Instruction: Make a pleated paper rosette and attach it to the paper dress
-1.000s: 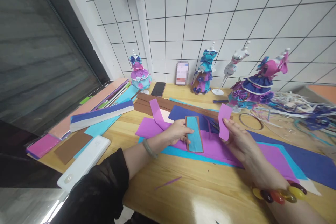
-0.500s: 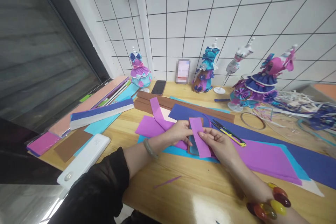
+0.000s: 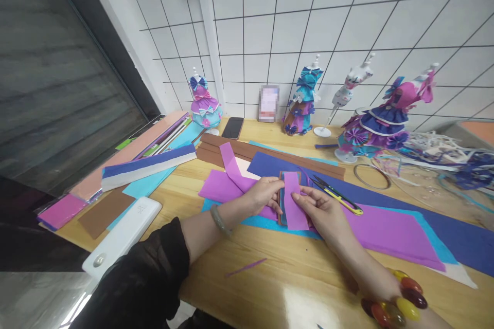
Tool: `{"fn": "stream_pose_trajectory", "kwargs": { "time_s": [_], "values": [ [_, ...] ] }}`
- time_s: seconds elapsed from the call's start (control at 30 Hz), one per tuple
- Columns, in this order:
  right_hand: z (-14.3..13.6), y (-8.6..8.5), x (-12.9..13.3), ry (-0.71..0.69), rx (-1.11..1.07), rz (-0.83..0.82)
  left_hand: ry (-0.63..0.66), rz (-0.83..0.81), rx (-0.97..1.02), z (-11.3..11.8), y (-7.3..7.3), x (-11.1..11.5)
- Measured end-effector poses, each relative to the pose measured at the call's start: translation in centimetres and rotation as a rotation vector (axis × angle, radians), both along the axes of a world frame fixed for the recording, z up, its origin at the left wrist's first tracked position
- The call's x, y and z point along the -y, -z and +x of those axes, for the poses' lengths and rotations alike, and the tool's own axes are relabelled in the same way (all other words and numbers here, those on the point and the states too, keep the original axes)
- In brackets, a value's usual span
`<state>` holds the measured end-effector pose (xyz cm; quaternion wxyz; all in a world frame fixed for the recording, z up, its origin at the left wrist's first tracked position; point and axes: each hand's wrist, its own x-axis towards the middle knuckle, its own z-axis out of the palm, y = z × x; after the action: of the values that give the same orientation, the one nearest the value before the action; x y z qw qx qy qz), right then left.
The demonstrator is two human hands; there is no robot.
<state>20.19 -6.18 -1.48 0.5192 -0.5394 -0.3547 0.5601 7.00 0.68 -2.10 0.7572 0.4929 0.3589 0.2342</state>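
A purple crepe-paper strip (image 3: 295, 208) lies over a brown-edged blue strip (image 3: 283, 216), its long sides running away from me. My left hand (image 3: 264, 195) pinches the left edge of this stack, some fingers tucked underneath. With the thumb on top, my right hand (image 3: 318, 208) grips the purple strip from its right side. Yellow-and-black scissors (image 3: 339, 196) rest just beyond my right hand on blue paper. Purple paper sheets (image 3: 218, 185) are spread beside my left wrist, and more purple paper (image 3: 393, 231) lies to the right.
Small dress forms in paper dresses (image 3: 206, 105) stand along the tiled wall, with a bare form (image 3: 349, 85) among them. A dark phone (image 3: 233, 127) lies at the back. A white device (image 3: 123, 236) sits left. Tangled ribbons (image 3: 443, 149) fill the right.
The purple strip has turned a little, so it lies straighter over the strip beneath. My left fingers have shifted slightly along the left edge.
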Motion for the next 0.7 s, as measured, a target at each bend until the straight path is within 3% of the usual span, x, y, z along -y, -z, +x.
{"fn": "stream_pose_trajectory", "kwargs": {
  "time_s": [0.5,0.7],
  "values": [
    [0.29,0.32,-0.05,0.021,0.011,0.045,-0.054,0.027,0.064,0.13,0.22,0.43],
    [0.33,0.32,-0.11,0.024,0.038,0.045,-0.017,0.016,0.084,0.09,0.11,0.48]
  ]
}}
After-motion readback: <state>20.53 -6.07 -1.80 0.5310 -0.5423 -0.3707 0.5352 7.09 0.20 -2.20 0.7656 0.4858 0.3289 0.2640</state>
